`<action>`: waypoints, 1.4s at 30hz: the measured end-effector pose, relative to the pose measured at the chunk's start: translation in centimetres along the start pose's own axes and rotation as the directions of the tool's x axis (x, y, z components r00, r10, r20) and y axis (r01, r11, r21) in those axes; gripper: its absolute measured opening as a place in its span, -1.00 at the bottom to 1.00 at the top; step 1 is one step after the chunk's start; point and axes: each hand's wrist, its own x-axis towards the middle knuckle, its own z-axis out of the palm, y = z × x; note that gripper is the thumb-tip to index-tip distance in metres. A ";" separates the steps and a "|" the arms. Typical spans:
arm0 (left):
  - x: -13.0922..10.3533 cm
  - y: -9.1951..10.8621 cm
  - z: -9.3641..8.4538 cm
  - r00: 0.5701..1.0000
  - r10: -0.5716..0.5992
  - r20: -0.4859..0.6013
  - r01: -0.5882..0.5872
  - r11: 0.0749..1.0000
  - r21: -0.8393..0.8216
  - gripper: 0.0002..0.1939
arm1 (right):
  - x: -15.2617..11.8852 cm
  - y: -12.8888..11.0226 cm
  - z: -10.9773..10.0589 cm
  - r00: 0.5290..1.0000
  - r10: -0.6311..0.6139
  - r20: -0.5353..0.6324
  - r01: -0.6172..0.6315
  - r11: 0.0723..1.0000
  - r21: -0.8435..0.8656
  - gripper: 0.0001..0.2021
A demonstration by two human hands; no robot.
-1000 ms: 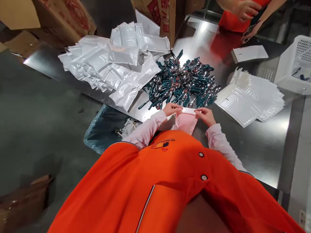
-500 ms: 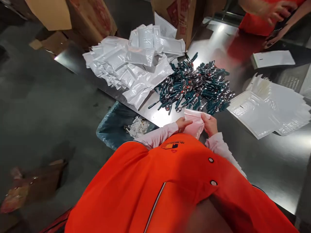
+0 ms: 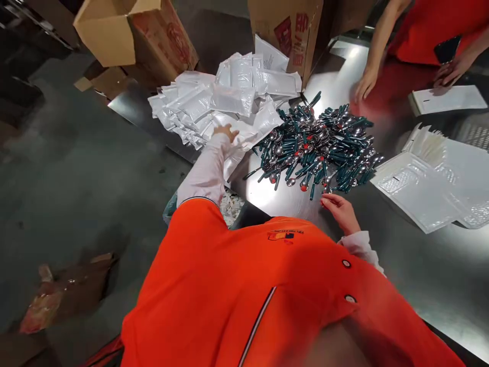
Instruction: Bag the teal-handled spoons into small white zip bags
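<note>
My left hand (image 3: 226,132) reaches out over the heap of white padded envelopes (image 3: 198,102), its fingers spread on the near part of the heap. My right hand (image 3: 343,211) is at the near edge of the pile of spoons with dark green handles (image 3: 317,148), thumb and fingertips close together by a spoon end. Whether they grip something there is too small to tell. To the right of the spoons lie flat white envelopes (image 3: 420,188), fanned over one another on the metal table (image 3: 267,196).
Across the table a person's hand (image 3: 367,84) rests near the spoons; the other hand touches a white stack (image 3: 451,99). Cardboard boxes (image 3: 284,30) stand behind the heap. Below the table's left edge is a bin with white scraps (image 3: 231,206).
My left hand has moved from in front of my body up to the envelope heap. The envelope from between my hands is gone from there. The other person's hands have lowered to the table.
</note>
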 end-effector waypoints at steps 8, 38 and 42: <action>-7.8 -3.2 9.3 0.960 -0.246 -0.134 0.228 0.964 -0.135 -0.38 | -1.8 2.3 -0.8 0.980 0.175 0.096 -0.168 0.983 -0.076 -0.54; -1.1 19.8 14.2 0.882 0.414 0.223 -0.445 0.889 0.107 -0.25 | 4.5 5.3 -0.5 0.969 0.246 0.036 -0.237 0.958 -0.160 -0.80; -1.3 20.4 15.8 0.909 0.369 0.195 -0.399 0.905 0.148 -0.23 | 4.0 5.6 -0.5 0.970 0.238 0.048 -0.226 0.958 -0.176 -0.85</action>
